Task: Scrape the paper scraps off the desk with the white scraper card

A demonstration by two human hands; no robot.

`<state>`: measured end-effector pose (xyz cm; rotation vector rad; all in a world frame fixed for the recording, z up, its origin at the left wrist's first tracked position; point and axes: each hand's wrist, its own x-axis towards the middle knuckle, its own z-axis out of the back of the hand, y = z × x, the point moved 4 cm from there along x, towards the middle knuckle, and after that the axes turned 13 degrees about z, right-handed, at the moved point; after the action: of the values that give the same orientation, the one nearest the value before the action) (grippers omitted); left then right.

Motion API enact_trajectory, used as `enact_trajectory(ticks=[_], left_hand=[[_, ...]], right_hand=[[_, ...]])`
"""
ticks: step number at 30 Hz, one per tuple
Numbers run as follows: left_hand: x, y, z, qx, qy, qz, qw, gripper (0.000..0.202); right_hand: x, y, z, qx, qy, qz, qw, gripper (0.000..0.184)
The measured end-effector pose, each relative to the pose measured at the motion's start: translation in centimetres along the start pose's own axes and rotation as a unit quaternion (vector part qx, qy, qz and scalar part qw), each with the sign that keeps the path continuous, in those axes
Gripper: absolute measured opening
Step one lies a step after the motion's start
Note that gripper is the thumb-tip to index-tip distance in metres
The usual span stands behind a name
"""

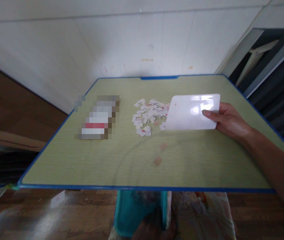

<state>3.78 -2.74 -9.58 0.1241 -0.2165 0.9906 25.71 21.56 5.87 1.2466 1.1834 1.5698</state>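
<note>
Head view: R hand (229,120) comes in from the right over the table (76,166) & has a firm pinch on the white card (192,115), thumb flat on the near face, other fingers mostly hidden behind. Card's over the right half of the tabletop; its left edge overlaps the right side of the scraps (148,115), a loose heap of torn white paper bits, some w/ red marks, abt mid-table. Whether card & tabletop touch, I can't tell from here. Bright window-like glare on the card, plus one small dark spot nr its upper L corner.

L of the heap, well apart, lies a slab (98,116), pixelated, pale w/ a red band; details unreadable. Two faint reddish patches (157,161) show on the tabletop, nearer the front edge. Table's pale green, blue-rimmed, far side by a white wall (131,40) w/ a few smudges.

Below the front edge: teal bin (125,215), a dim brown shape (154,223) at it, patterned cloth (207,213) to the right, wood floor (86,210). L hand: can't tell if that shape's it, nor its grip.
</note>
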Motion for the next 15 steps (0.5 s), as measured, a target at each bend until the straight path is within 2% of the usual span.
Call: enact_trajectory(ticks=[4,7,12,15], left_hand=[[0.0,0.0,-0.1,-0.007,0.013,0.007,1.0,0.04],[0.0,-0.1,0.0,-0.009,-0.001,0.0,1.0,0.041],[0.2,-0.1,0.1,0.019,0.011,-0.011,1.0,0.046],[0.3,0.0,0.2,0.022,0.019,-0.01,1.0,0.046]], right_hand=[[0.1,-0.1,0.1,-0.028,-0.017,0.017,0.999,0.022],[0.2,-0.4,0.5,-0.043,-0.017,0.008,0.999,0.02],[0.4,-0.3,1.4,0.018,-0.083,0.046,0.995,0.016],[0.4,-0.3,0.9,0.021,-0.069,0.058,0.996,0.015]])
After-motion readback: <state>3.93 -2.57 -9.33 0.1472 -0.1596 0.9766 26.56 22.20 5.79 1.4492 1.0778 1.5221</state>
